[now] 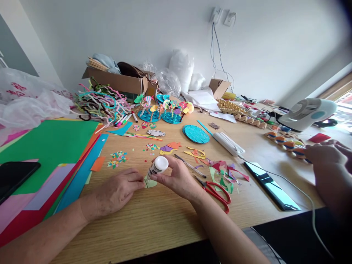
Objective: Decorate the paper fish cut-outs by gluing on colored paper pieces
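Note:
My right hand (181,177) is closed around a small white glue bottle (157,166), tipped with its white base up and its nozzle end down. Right below it, a small light green paper cutout (150,183) lies on the table. My left hand (121,189) holds that cutout by its left edge, fingers pressed together and low to the wood. Whether the nozzle touches the paper cannot be made out. Beyond my hands lie orange, purple and yellow paper fish (169,147) and a pile of confetti bits (117,159). Red-handled scissors (217,194) rest right of my right forearm.
Coloured paper sheets (49,141) and a black phone (18,178) lie at left. Pipe cleaners (101,102), blue decorated discs (195,134), a white power strip (228,143), paper scraps (222,172) and a dark glossy device (271,187) spread across the table. Another person's hands (327,154) work at far right.

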{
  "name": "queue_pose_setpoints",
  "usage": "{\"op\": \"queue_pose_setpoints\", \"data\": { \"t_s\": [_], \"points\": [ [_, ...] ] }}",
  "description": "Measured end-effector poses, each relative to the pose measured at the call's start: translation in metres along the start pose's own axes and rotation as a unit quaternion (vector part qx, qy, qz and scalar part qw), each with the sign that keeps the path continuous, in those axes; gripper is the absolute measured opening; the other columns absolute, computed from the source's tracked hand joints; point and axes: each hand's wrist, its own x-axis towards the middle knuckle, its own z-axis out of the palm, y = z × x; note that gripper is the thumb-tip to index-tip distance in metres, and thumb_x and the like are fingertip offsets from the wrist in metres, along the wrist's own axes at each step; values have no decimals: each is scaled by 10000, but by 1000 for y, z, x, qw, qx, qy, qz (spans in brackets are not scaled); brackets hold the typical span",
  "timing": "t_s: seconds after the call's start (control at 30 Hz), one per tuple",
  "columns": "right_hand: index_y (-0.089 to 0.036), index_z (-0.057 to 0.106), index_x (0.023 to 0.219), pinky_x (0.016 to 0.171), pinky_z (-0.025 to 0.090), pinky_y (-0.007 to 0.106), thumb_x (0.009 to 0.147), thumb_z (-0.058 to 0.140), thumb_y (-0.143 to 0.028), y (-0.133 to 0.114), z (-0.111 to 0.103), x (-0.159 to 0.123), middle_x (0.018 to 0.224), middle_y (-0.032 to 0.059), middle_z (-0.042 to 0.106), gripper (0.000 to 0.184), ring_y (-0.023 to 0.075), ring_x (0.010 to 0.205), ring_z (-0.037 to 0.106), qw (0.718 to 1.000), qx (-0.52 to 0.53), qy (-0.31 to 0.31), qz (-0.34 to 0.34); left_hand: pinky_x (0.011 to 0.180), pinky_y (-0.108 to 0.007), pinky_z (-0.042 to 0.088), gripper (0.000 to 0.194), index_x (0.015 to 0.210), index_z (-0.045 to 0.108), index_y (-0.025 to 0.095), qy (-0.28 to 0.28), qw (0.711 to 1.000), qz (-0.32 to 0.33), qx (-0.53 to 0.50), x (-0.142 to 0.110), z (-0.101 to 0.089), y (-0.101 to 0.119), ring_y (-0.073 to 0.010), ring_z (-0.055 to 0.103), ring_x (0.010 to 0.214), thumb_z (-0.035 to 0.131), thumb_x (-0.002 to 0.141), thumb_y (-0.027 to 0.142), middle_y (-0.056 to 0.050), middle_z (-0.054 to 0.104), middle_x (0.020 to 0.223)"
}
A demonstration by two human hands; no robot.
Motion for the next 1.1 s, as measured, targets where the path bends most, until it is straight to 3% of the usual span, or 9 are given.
{"op": "queue_pose_setpoints", "data": {
  "t_s": [0.43, 1.1],
  "points": [
    [-168, 593, 791, 664, 428, 235, 754, 673, -348, 1, 1, 0, 786, 9, 611, 200, 137, 724, 552, 1000, 0, -4, -15, 823, -320, 505, 417, 1018, 612, 217, -5, 1000, -11, -3, -2, 0, 0, -184, 570, 957, 356, 794, -24, -51, 626, 1014],
    [-165, 588, 787, 600, 409, 213, 731, 691, -311, 0, -8, -4, 735, -14, 600, 187, 120, 660, 538, 1000, 8, 18, 21, 807, -307, 492, 439, 987, 629, 210, -7, 1000, 5, 20, 3, -3, 4, -181, 565, 914, 370, 739, -45, -39, 625, 941]
  ]
}}
